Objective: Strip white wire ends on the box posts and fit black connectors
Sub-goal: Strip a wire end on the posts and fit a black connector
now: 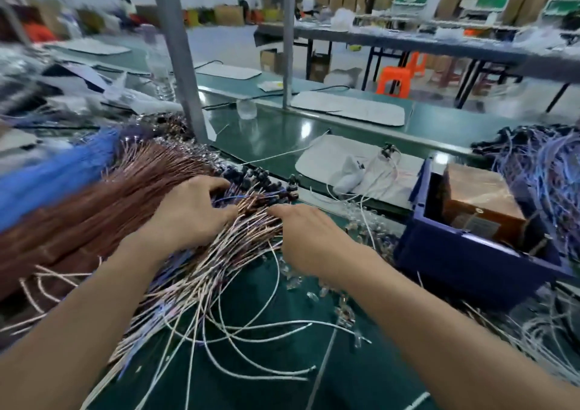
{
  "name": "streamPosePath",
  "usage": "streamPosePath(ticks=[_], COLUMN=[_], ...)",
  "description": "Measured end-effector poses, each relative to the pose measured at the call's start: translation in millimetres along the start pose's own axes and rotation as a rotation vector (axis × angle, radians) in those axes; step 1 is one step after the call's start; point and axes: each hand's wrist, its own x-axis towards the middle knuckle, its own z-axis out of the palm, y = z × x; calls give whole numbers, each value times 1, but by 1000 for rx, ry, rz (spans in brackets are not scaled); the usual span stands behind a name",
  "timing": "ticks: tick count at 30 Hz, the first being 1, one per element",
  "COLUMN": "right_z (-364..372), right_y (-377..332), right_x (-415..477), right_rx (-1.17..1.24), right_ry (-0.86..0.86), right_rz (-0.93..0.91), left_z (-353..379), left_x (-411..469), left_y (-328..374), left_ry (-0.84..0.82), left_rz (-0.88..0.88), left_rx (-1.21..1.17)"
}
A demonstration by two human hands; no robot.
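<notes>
1. Two bare forearms reached in from the near edge of the frame, over a dark green bench mat (276, 133).
2. Between and under the arms lay the white wires (219, 268), a loose fan of pale strands. Several curled free across the mat towards the viewer.
3. The left hand (191, 212) lay on the far end of that fan, with fingers bent over the strand tips and thumb closing from the near side, so it gripped a small sheaf of white wires.
4. The right hand (309, 237) sat just beside it, knuckles up and one fingertip pointing at the same tips. Its other fingers were tucked out of sight, so I cannot tell whether it held anything.
5. Just beyond the fingertips lay the black connectors (266, 187), a blurred cluster of small dark pieces on wire ends.
6. To the left lay a thick copper-brown bundle (110, 202) and, beyond it, a blue bundle (47, 174) — both smeared by motion.
7. Small clear pieces (298, 278) were scattered on the mat near the right wrist.
8. On the right stood a dark blue bin (455, 252) holding a brown cardboard box (480, 196). Behind the bin spread a tangle of lilac wires (549, 165).
9. A white pouch (361, 171) lay on the mat past the hands, and a grey post (179, 49) rose from the bench behind the bundles.
</notes>
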Motion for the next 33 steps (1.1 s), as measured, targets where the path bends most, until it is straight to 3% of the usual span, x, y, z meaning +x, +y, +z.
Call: streamPosePath(ticks=[4, 8, 12, 17, 21, 33], right_z=[20, 27, 28, 26, 35, 38], right_y=[-4, -11, -12, -10, -17, -2], right_x=[40, 62, 70, 64, 61, 38], right_rx=[-95, -142, -128, -85, -87, -108], right_ry=[-11, 46, 22, -13, -73, -19], right_rz=[-38, -134, -146, -256, -313, -231], left_z=[15, 15, 12, 14, 24, 51], left_x=[12, 19, 21, 26, 27, 0], left_y=[-21, -37, -50, -57, -47, -21], left_ry=[-174, -38, 162, 3, 55, -5], left_rz=[-27, -103, -17, -40, 32, 131], left_rx=[47, 57, 114, 181, 287, 78])
